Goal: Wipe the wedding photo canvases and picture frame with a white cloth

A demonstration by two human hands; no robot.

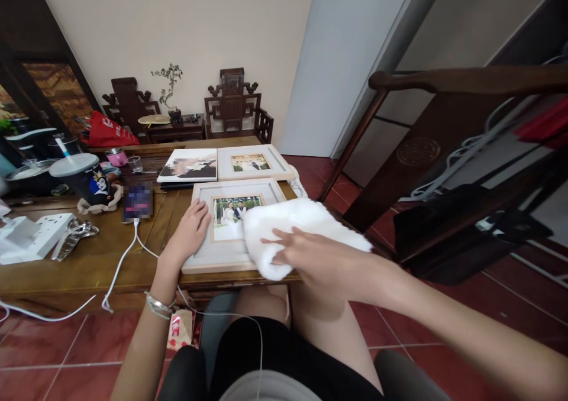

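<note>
A light wooden picture frame [202,253] with a photo of two people lies flat at the table's front edge. My left hand [192,229] rests on its left border, fingers laid flat over the edge. Across the frame's right side spreads a fluffy white cloth [306,214], covering that part of it. My right hand [306,253] is on the cloth's front part, with fingers partly curled into the folded pile. Behind these lie a second picture frame [275,159] and a white photo panel [195,159], side by side.
On the wooden table [164,212] at left are a phone [137,203] with a white charging cable [119,265], a power strip [48,235], a dark lidded cup [91,182] and a pink mug [116,157]. A dark wooden chair [399,135] stands close on the right.
</note>
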